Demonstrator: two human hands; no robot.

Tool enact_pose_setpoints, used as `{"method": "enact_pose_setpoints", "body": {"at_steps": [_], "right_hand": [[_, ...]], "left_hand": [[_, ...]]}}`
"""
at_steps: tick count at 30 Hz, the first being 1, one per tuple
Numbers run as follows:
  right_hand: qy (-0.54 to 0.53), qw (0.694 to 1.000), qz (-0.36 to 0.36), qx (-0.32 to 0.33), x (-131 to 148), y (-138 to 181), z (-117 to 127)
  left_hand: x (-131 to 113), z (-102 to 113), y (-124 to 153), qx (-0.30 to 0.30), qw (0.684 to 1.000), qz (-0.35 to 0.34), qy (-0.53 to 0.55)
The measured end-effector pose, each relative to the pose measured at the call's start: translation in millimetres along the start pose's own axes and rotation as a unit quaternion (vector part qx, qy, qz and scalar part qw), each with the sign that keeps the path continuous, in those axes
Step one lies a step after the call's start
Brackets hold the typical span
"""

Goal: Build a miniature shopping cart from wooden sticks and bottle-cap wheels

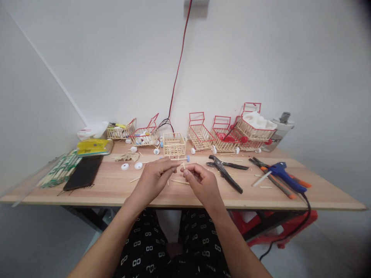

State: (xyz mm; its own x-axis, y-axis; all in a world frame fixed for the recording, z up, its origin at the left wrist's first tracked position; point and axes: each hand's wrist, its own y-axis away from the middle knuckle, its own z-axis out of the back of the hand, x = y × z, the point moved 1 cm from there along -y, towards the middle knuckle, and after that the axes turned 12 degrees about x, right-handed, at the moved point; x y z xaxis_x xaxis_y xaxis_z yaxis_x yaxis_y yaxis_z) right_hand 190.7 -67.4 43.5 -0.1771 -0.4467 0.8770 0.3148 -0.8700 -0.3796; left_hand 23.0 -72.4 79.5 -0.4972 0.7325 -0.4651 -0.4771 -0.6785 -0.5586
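Fingertips nearly meeting, my two hands are over the middle of the table. My right hand (203, 183) pinches a small pale wooden stick piece (182, 166) between thumb and fingers. Right up against that piece, my left hand (153, 177) has its thumb and index finger closed; what lies between them is hidden. Just behind stands a little stick-built basket (174, 144) with a wheeled axle bar in front of it. Loose cut sticks (180, 182) lie under the hands. Two white wheels, one of them a ring-shaped disc (138, 166), rest left of my left hand.
Several miniature shopping carts (200, 135) with red handles line the wall. On the right lie black cutters (224, 172), orange-handled pliers (285, 189) and a blue glue gun (285, 177) with a cord. A black phone-like slab (83, 173) and packaged sticks (59, 170) sit left.
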Motion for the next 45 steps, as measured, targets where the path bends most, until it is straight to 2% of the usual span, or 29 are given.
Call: {"method": "enact_pose_setpoints", "body": {"at_steps": [7,12,21,32,45], "right_hand": [[-0.053,0.998,-0.012,0.012,1.5,0.3,2.4],[-0.065,0.997,-0.020,0.027,0.6,0.2,-0.1],[-0.013,1.000,0.025,0.013,4.2,2.8,-1.7],[-0.002,0.999,0.036,-0.002,5.1,5.4,-2.1],[-0.057,0.998,0.007,0.024,3.4,6.1,-7.6]], "left_hand": [[3.3,1.2,0.4,-0.025,0.997,0.076,0.018],[0.8,4.2,1.2,-0.026,0.995,0.096,0.019],[-3.4,2.0,0.4,-0.015,0.998,0.055,0.032],[-6.1,2.2,2.9,0.007,1.000,-0.007,0.007],[-5.4,1.9,6.9,0.005,1.000,-0.001,-0.008]]}}
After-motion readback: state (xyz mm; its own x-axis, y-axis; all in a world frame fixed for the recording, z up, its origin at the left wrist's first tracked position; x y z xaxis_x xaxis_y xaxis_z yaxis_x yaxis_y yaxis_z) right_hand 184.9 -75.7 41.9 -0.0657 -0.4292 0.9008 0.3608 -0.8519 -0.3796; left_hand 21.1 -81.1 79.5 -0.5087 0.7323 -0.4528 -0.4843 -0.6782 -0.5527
